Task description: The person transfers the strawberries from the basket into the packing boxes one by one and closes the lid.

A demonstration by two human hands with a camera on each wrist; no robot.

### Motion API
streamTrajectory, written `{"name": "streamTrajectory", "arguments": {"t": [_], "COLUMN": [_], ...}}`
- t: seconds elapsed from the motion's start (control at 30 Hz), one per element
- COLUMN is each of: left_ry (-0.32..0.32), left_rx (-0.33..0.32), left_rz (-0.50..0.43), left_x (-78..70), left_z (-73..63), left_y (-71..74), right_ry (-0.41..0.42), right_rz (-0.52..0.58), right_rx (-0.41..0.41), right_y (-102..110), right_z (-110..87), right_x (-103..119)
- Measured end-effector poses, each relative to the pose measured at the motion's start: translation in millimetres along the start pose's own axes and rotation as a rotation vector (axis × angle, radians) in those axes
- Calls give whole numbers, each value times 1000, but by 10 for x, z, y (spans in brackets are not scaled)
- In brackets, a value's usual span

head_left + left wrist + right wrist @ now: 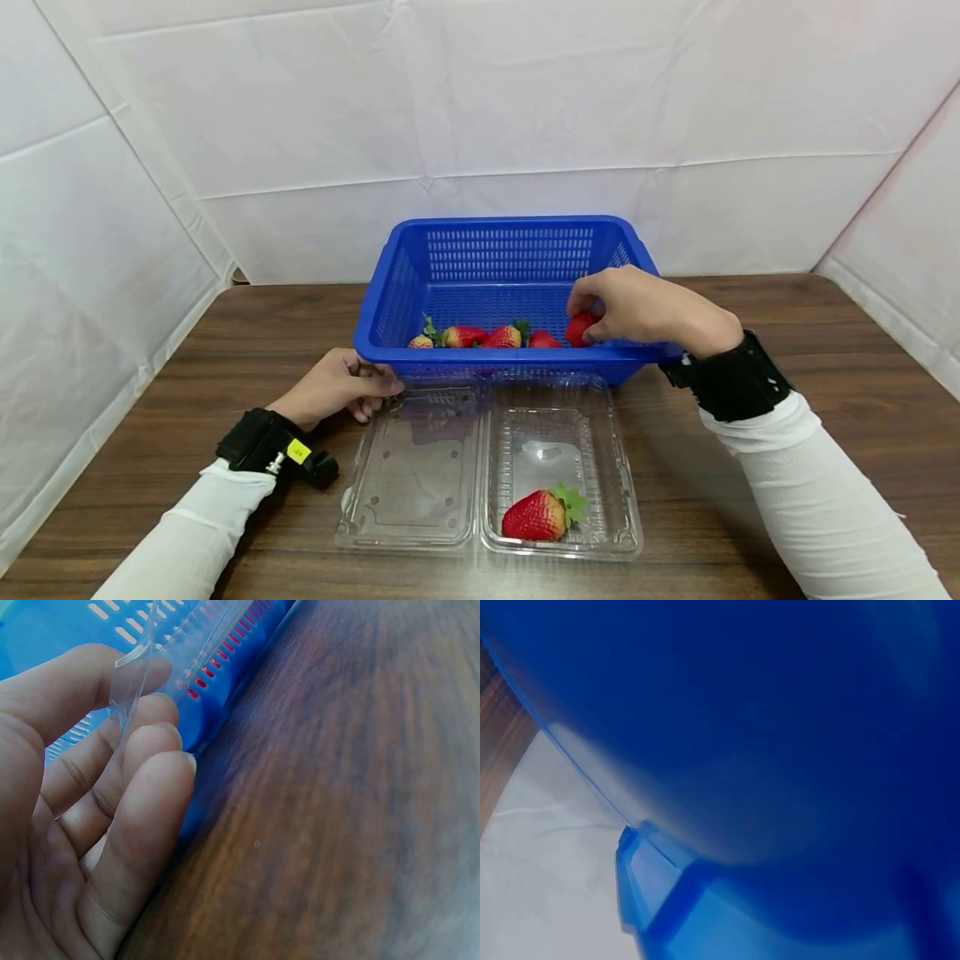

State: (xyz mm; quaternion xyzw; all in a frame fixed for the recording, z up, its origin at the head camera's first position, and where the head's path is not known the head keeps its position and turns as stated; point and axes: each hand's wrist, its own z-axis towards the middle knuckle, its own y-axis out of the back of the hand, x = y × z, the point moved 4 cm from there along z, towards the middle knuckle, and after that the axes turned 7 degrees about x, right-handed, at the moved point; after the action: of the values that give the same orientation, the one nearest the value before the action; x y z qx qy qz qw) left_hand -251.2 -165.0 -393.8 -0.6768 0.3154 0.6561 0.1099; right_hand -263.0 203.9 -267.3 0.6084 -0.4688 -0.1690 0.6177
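Note:
My right hand (647, 307) reaches over the right side of the blue plastic basket (480, 355) and grips a red strawberry (579, 329) between thumb and fingers. Several other strawberries (501, 337) lie along the basket's near side. In front of it, a clear plastic clamshell container (420, 492) lies unfolded. One strawberry (534, 517) with green leaves sits at the near end of its right half. At the far left corner, my left hand (339, 387) pinches the container's edge, also seen in the left wrist view. Only blurred blue basket fills most of the right wrist view; the right hand is hidden there.
The brown wooden table (720, 500) extends to both sides of the container. White sheeting (525, 108) stands behind the basket and along the left and right sides. The basket's raised rim lies under the right wrist, and its near wall stands against the container's far edge.

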Motion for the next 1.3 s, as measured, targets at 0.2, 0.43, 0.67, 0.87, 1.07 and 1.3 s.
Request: {"name": "streamTrajectory", "arguments": {"t": [0.2, 0.43, 0.67, 0.87, 1.07, 1.3], "left_ry": [2, 6, 5, 7, 5, 4], "left_rx": [-2, -8, -7, -7, -6, 2], "left_rz": [11, 5, 4, 2, 2, -2], "left_x": [-2, -4, -10, -16, -13, -9], "left_z": [2, 8, -6, -5, -5, 3], "left_y": [1, 2, 5, 2, 4, 5], "right_ry": [8, 22, 37, 30, 19, 24], "right_rz": [-11, -28, -39, -64, -56, -49], "right_rx": [8, 3, -7, -37, -64, -81], "right_y": [-20, -67, -81, -64, -31, -7], "right_z": [-5, 12, 7, -32, -80, -129], "right_x": [3, 11, 41, 82, 154, 231]}}
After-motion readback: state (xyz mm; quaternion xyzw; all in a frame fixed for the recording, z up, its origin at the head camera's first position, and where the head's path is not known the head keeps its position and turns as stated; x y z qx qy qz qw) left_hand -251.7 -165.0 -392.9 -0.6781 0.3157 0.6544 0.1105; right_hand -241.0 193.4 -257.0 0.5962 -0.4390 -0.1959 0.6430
